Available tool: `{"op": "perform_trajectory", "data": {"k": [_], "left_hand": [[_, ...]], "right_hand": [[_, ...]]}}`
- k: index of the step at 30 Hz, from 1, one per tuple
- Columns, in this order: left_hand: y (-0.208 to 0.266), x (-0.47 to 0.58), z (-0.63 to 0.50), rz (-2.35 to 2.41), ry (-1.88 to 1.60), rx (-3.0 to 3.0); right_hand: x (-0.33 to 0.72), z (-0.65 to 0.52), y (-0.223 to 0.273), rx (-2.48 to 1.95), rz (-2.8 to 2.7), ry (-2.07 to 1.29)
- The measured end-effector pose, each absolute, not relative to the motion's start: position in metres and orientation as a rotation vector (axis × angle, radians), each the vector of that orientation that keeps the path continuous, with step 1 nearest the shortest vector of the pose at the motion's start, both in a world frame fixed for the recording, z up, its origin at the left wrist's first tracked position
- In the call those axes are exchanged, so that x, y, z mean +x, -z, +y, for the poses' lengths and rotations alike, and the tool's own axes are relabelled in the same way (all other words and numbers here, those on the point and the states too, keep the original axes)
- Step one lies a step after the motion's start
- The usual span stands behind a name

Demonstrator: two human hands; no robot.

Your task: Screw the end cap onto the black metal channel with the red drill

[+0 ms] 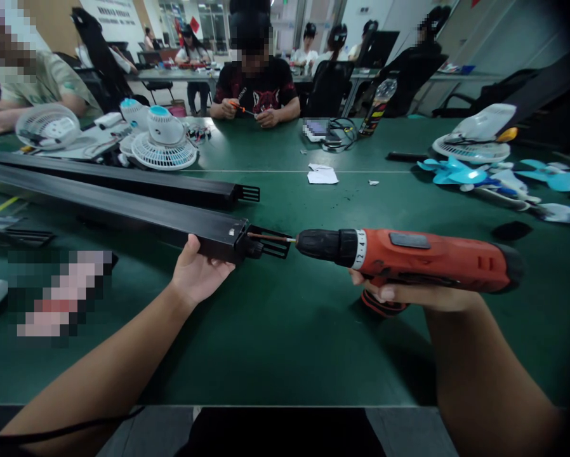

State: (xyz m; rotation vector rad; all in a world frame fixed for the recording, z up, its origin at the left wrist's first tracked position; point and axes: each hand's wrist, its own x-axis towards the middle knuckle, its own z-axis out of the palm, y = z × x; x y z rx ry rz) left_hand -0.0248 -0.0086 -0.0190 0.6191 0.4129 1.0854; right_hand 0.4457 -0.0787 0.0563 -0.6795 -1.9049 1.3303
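Observation:
My left hand (pixel 202 273) is wrapped around the near end of a long black rectangular tube (pixel 185 222), thumb on its side and fingers beneath. A slotted black bracket (pixel 278 244) sticks out of that end. In my right hand (pixel 404 293) is a red and black cordless drill (pixel 423 257), gripped by its handle and lying level, chuck to the left. Its long thin bit (pixel 270 237) reaches along the bracket to the tube's end face; whether it sits in a screw there is too small to tell. Behind lies a second black tube (pixel 209 189) with a similar bracket.
White fan parts (pixel 164 143) stand at the back left. Blue fan blades (pixel 451 170) and another white fan (pixel 475 139) lie at the right. A bottle (pixel 379 108), cables (pixel 344 136) and white paper (pixel 322 174) are farther back. Across the table a person (pixel 256 89) holds a screwdriver (pixel 240 106).

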Motion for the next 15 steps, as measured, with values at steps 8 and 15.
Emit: {"op": "perform_trajectory", "data": {"k": [8,15], "left_hand": [[0.0209,-0.0236,-0.0076,0.422,-1.136,0.643],[0.0213,-0.0203,-0.0113,0.448,-1.17,0.645]], "right_hand": [[0.4446,-0.0788,-0.0596,-0.662,-1.927,-1.308],[0.4479,-0.0778,-0.06,-0.652,-1.971,-1.296]]}}
